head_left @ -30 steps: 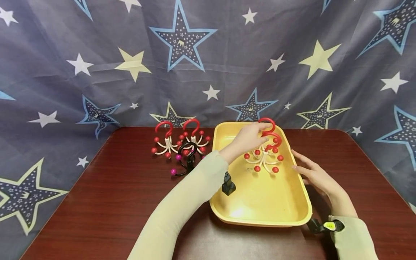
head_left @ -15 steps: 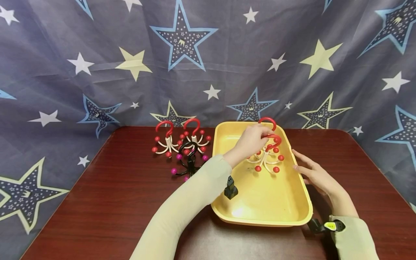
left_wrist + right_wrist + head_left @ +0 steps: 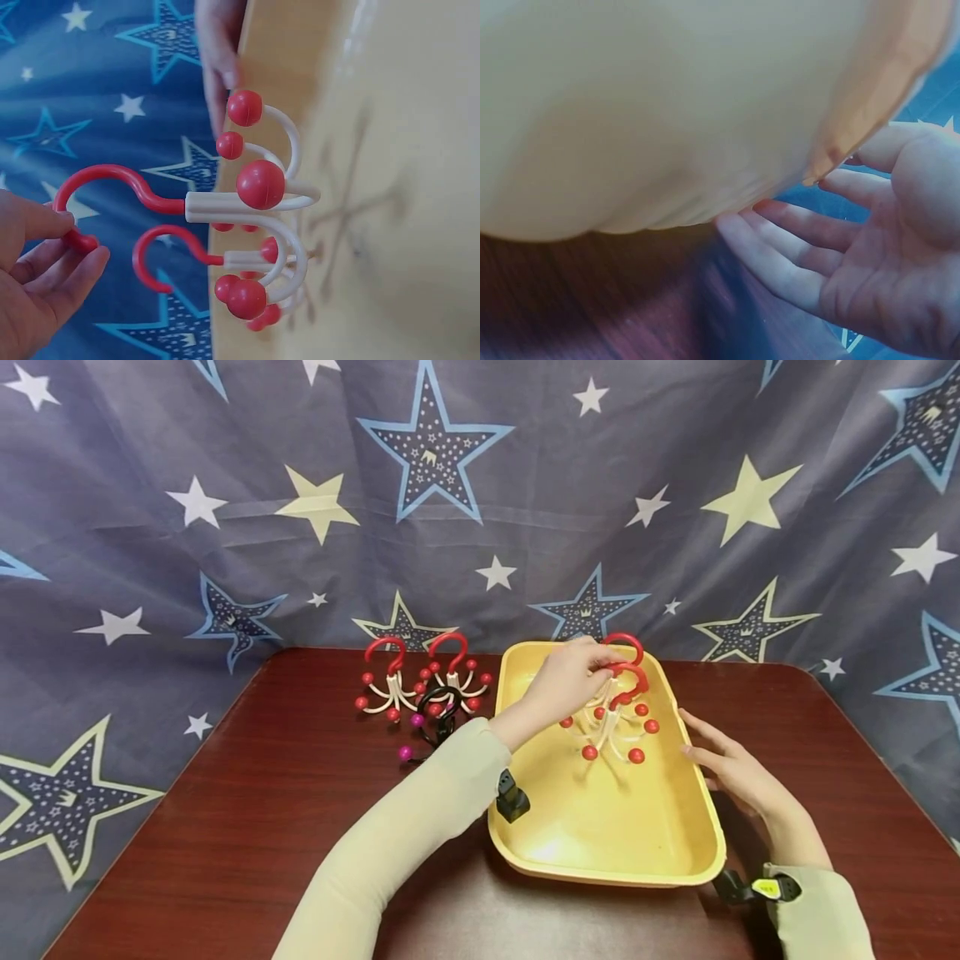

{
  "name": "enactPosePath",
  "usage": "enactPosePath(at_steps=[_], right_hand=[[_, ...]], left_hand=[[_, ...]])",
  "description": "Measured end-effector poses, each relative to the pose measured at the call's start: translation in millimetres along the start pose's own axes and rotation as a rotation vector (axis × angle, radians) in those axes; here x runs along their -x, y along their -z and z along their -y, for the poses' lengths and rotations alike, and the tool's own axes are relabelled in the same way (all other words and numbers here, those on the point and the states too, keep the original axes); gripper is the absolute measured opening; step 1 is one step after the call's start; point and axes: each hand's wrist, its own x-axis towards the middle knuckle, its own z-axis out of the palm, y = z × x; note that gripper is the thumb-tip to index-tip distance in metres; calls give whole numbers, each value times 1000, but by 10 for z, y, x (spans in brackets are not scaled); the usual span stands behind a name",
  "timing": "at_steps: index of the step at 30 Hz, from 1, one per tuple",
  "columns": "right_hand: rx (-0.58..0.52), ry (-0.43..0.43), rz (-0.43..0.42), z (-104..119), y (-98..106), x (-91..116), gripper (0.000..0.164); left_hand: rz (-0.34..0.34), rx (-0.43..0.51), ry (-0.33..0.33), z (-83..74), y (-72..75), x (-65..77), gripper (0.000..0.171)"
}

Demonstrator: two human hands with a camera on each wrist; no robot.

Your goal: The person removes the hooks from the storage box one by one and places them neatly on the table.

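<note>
In the head view my left hand (image 3: 564, 680) reaches into the yellow tray (image 3: 600, 870). Its thumb and fingers pinch the tip of the red hook on a rotating hook hanger (image 3: 611, 722) with curved white arms and red ball ends. A second such hanger (image 3: 624, 639) stands just behind it, partly covered. The left wrist view shows my left hand (image 3: 46, 270) at the hook's end and both hangers side by side. My right hand (image 3: 738, 777) touches the tray's right outer wall, fingers extended. In the right wrist view its fingertips meet the tray wall (image 3: 667, 150).
Left of the tray, two more red-and-white hangers (image 3: 393, 689) (image 3: 453, 681) stand on the dark wooden table (image 3: 247, 827). A black hanger with magenta balls (image 3: 442, 718) is in front of them, partly behind my left sleeve. A star-patterned cloth (image 3: 420, 560) hangs behind the table.
My left hand has shifted a little left along the hook and now pinches the front hanger's hook, which has tilted or moved slightly. My right hand stays at the tray's side.
</note>
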Motion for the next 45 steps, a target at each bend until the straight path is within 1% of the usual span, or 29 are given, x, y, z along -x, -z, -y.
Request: enactPosePath(at_steps=[3, 7, 12, 19, 23, 28, 33, 38, 41, 45], right_hand=[[-3, 5, 7, 6, -2, -1, 65], [1, -2, 5, 2, -9, 14, 66], [0, 0, 2, -21, -5, 38, 66], [-6, 15, 9, -24, 7, 37, 66], [-5, 15, 14, -13, -1, 27, 66], [3, 14, 16, -2, -6, 17, 66], [-1, 13, 14, 1, -6, 17, 66], [4, 11, 8, 6, -6, 19, 66], [12, 7, 6, 5, -2, 16, 66], [13, -3, 6, 7, -4, 17, 66]], left_hand=[[-30, 32, 1, -8, 141, 19, 21], [-50, 57, -6, -8, 339, 46, 21], [-103, 92, 2, 43, 571, 98, 22], [-185, 99, 47, 176, 921, 224, 21], [-237, 113, 58, 270, 1135, 330, 21], [-315, 107, 88, 427, 1361, 488, 21], [-365, 81, 104, 542, 1550, 606, 21], [-409, 18, 137, 623, 1712, 740, 21], [-437, -2, 156, 691, 1780, 837, 20], [-467, -6, 157, 782, 1844, 959, 18]])
